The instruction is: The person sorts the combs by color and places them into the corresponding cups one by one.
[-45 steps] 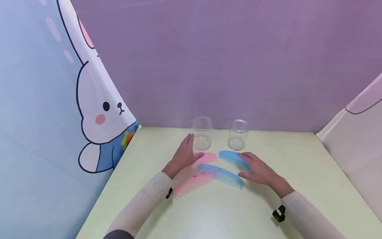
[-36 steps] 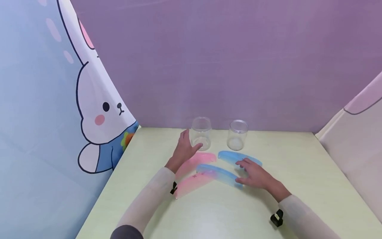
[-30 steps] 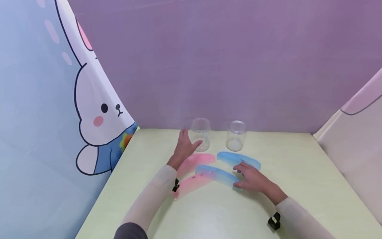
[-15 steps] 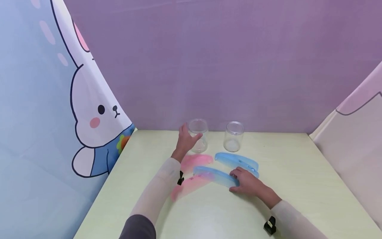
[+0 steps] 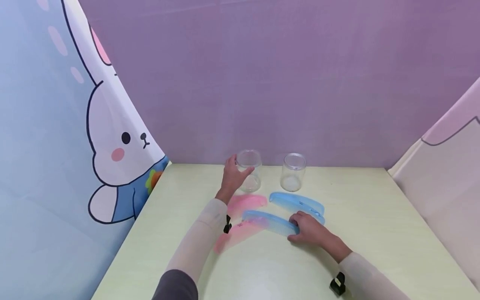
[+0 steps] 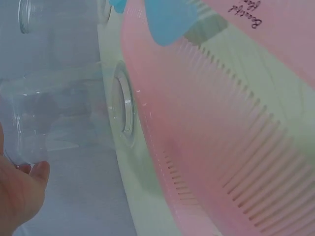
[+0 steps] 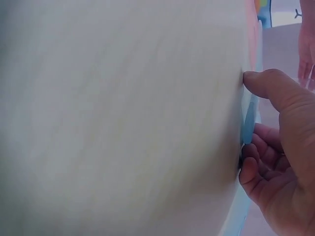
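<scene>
My left hand (image 5: 232, 177) is at the upper part of the left clear jar (image 5: 252, 158), thumb on the near side and fingers around the far left. In the left wrist view the thumb and a fingertip meet the jar's (image 6: 59, 108) end. Low over the table, my right hand (image 5: 308, 230) grips the right end of the front blue comb (image 5: 271, 220), hiding that end. The right wrist view shows its thumb tip at the tabletop and curled fingers by the blue comb (image 7: 249, 123). That comb's left end overlaps the front pink comb (image 5: 240, 233).
Another clear jar (image 5: 292, 173) stands to the right, near the purple backdrop (image 5: 285, 75). Behind the gripped comb lie a second blue comb (image 5: 294, 201) and a back pink comb (image 5: 247, 203). A rabbit-printed cloth (image 5: 112, 146) borders the table (image 5: 375, 233) on the left.
My left hand has moved forward from beside the pink combs to the left jar. My right hand has come down and toward me, from the back blue comb to the front one's end.
</scene>
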`<state>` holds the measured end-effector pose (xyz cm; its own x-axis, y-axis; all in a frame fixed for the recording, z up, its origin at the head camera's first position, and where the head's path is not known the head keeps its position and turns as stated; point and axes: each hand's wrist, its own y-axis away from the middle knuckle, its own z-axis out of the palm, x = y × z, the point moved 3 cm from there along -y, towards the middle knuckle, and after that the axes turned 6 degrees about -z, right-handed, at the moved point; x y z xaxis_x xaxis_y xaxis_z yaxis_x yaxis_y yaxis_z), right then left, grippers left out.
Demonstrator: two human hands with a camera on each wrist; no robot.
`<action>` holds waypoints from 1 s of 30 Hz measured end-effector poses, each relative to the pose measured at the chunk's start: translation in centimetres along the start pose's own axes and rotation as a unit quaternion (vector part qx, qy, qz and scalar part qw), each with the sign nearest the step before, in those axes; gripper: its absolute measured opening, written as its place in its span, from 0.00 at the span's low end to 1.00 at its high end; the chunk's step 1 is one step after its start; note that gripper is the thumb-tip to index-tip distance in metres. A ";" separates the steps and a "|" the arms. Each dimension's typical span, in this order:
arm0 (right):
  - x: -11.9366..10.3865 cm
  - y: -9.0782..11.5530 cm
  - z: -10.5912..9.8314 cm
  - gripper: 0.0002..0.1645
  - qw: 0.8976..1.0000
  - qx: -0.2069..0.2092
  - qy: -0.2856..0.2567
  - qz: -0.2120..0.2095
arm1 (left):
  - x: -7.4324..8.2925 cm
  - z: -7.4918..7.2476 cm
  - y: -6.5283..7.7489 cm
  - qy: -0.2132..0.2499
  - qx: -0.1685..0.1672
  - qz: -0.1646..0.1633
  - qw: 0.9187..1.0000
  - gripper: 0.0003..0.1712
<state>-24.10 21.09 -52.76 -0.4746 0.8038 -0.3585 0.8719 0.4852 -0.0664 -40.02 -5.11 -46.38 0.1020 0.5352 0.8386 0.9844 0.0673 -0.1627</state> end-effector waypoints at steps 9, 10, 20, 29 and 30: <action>0.4 -0.2 -0.2 0.28 0.999 0.030 0.016 -0.021 | -0.2 -0.2 -0.2 -0.005 0.001 0.008 1.000 0.51; 0.4 -0.2 -0.3 0.28 0.999 0.038 0.019 -0.029 | -0.2 -0.2 -0.2 -0.005 0.001 0.009 1.000 0.51; 0.7 -0.4 -2.3 0.29 0.997 0.069 0.007 -0.042 | 0.0 -0.2 -0.4 0.001 -0.004 0.009 1.000 0.52; 1.1 -0.4 -3.6 0.29 0.995 0.088 0.019 -0.052 | 0.0 0.6 -0.5 -0.001 -0.025 -0.013 1.000 0.58; 1.1 -0.4 -3.8 0.29 0.995 0.089 0.018 -0.050 | 0.0 0.6 -0.5 -0.004 -0.022 -0.014 1.000 0.58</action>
<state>-25.46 23.07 -49.59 -0.5618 0.7673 -0.3093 0.8259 0.4980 -0.2645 -40.61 -4.65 -46.60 0.0742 0.5408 0.8378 0.9922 0.0446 -0.1167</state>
